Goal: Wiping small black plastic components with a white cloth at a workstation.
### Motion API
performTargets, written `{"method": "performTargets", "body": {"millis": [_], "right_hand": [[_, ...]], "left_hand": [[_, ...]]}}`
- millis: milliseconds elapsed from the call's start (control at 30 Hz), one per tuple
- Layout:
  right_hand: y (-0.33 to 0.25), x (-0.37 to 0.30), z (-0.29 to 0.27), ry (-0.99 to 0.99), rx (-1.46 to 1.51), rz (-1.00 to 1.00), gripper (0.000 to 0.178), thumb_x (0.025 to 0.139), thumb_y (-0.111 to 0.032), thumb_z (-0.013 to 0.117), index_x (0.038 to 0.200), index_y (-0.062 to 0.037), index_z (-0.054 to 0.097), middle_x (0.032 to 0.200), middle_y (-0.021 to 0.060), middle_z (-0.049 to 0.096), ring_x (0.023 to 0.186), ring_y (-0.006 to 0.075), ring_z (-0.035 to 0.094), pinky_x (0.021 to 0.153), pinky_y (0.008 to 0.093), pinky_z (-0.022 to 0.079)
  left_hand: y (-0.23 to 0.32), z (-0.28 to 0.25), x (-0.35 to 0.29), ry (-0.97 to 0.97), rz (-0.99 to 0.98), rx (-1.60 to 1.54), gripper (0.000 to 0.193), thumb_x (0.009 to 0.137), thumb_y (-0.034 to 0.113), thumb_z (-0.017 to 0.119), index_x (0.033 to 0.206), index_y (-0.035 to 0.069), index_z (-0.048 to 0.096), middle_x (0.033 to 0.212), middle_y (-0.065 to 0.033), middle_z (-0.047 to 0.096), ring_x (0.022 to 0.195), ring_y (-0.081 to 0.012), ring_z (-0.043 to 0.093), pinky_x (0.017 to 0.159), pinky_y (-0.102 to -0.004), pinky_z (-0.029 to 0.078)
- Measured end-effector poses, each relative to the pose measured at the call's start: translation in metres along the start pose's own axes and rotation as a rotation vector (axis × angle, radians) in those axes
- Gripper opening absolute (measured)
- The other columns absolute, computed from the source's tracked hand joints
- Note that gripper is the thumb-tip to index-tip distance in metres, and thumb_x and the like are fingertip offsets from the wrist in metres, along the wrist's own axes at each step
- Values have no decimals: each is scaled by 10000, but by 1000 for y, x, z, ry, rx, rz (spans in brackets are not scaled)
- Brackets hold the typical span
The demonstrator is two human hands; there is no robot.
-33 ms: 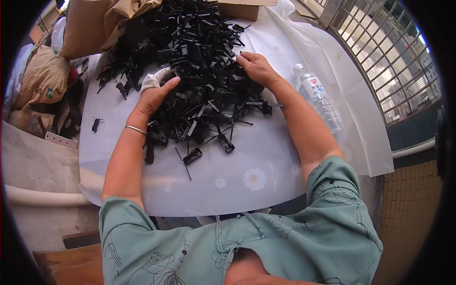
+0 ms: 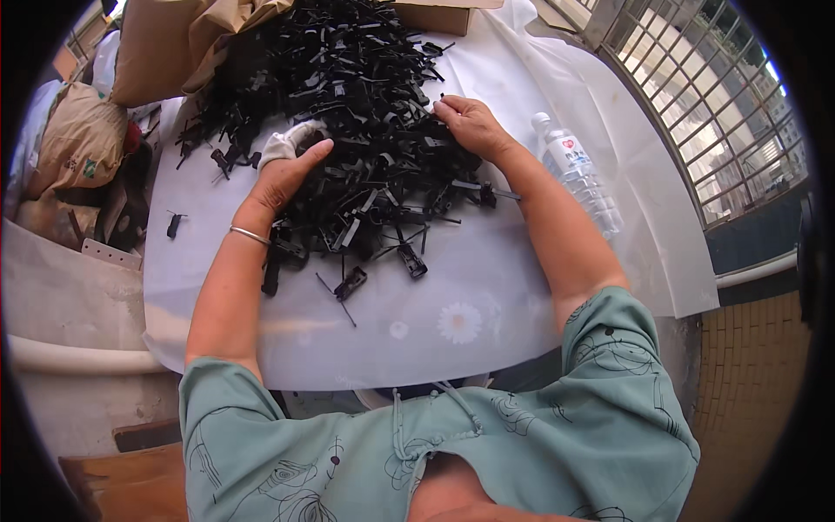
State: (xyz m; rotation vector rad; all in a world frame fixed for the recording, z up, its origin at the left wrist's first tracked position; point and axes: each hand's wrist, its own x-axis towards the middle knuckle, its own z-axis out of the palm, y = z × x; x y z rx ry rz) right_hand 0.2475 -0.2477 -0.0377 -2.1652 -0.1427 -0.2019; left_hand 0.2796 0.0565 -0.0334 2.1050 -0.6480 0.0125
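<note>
A large heap of small black plastic parts [image 2: 365,165] with thin strips sticking out covers the far middle of the table. At its left side rests my left hand [image 2: 294,163], its fingers in a white covering and its bare thumb stretched out apart from them. The fingertips are partly hidden against the heap. My right hand [image 2: 474,126], at the heap's right edge, is closed in a pinch; a tiny dark bit shows at the fingertips, too small to name. Nearer me lie a few loose black parts [image 2: 351,283], and another loose part [image 2: 174,225] sits at the left.
A white sheet [image 2: 365,348] with flower prints covers the table [image 2: 522,322]. A clear plastic bottle [image 2: 578,178] lies beside my right forearm. Behind the heap are a brown paper bag [image 2: 156,61] and a cardboard box [image 2: 435,16]. Metal bars [image 2: 696,96] stand at the right.
The view has shifted very slightly. Both hands keep their places at the heap, and nothing has visibly been taken or let go.
</note>
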Motion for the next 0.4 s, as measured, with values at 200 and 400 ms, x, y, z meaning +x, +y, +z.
{"method": "performTargets", "body": {"millis": [200,400], "right_hand": [[-4,-60,-33,-21,33,22,260,890,-235,509,865,6,603,733,3,579,727,81,490,708,231,418],[-32,-109,-55,343,-127,-292,237,846,-255,550,816,-28,615,784,126,608,782,208,564,728,350,442]], "left_hand": [[60,17,-11,-258,-56,29,472,828,378,593,1154,39,555,1094,-118,599,1034,-196,541,915,-278,379],[86,-28,-21,-397,107,288,485,847,386,565,1222,82,512,1188,-149,550,1093,-237,521,929,-273,376]]}}
